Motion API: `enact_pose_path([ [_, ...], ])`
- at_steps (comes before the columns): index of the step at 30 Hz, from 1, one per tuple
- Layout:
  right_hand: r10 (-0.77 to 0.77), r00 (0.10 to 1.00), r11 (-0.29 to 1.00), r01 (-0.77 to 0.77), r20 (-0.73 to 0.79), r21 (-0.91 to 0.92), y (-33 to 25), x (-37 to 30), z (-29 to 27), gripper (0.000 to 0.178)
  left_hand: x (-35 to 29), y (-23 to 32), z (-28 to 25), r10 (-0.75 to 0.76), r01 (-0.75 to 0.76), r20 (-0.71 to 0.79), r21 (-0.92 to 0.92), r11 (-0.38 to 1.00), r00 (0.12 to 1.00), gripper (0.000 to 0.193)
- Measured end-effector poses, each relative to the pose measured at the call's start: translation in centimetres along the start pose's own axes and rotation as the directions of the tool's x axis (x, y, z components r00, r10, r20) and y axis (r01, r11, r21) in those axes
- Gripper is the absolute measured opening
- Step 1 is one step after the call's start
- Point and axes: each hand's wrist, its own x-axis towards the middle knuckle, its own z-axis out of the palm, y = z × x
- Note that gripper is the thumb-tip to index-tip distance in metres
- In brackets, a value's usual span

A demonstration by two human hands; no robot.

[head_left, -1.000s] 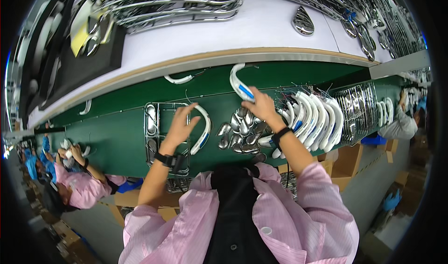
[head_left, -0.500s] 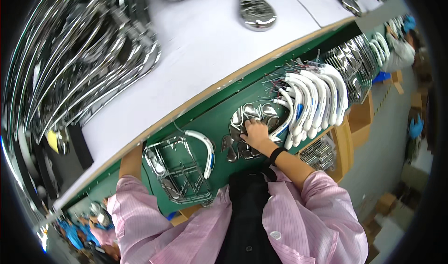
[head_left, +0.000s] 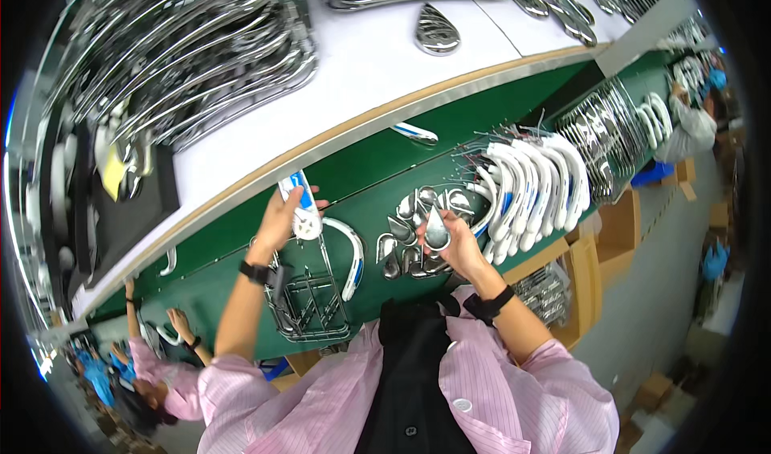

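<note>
My left hand [head_left: 283, 221] is closed round a long white-and-blue part [head_left: 305, 217] with a rounded lower end, just below the shelf edge. Its exact kind does not show. Between the fingers of my right hand [head_left: 459, 245] is a shiny teardrop-shaped cover [head_left: 437, 233], raised over a pile of similar teardrop covers [head_left: 391, 267] on the green bench [head_left: 377, 297]. Beneath my left hand stands a chrome wire rack [head_left: 313, 305], partly hidden by my forearm. A white curved tube [head_left: 353, 253] lies against the rack's right side.
Several white curved tubes with loose wires [head_left: 538, 185] are stacked to the right, before upright chrome racks [head_left: 602, 129]. A white shelf [head_left: 361, 77] overhangs the bench, bearing chrome frames [head_left: 217, 69] and one teardrop piece [head_left: 438, 30]. Cardboard boxes [head_left: 590, 269] stand at right. Another person [head_left: 165, 366] works at lower left.
My left hand has come out from under the shelf, bringing the white-and-blue part. My right hand has picked up a teardrop cover from the pile. The view has shifted slightly.
</note>
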Motion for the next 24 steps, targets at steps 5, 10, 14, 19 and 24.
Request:
enact_pose_path([
  [5, -0.198, 0.926, 0.911, 0.295, 0.321, -0.289, -2.5, -4.4, 8.3, 0.044, -9.8, 0.7, 9.7, 0.156, -0.207, -0.137, -0.569, 0.796, 0.978, 0.045],
  [10, -0.376, 0.776, 0.534, 0.628, 0.507, -0.566, -3.1, -8.6, 13.6, 0.059, -15.3, 1.3, 14.5, 0.286, -0.372, -0.238, -0.587, 0.720, 0.928, 0.040],
  [14, -0.541, 0.584, 0.024, 0.730, 0.605, -0.682, -3.2, -12.0, 15.7, 0.043, -17.6, 1.1, 16.1, 0.359, -0.456, -0.293, -0.413, 0.788, 0.886, 0.038],
  [19, -0.557, 0.523, -0.068, 0.745, 0.645, -0.663, -1.2, -13.3, 14.9, 0.049, -18.9, 0.6, 17.4, 0.394, -0.495, -0.301, -0.470, 0.731, 0.868, 0.038],
  [24, -0.555, 0.478, -0.172, 0.736, 0.681, -0.655, -0.5, -13.7, 15.0, 0.051, -19.9, 0.9, 17.2, 0.466, -0.427, -0.139, -0.676, 0.600, 0.874, 0.043],
])
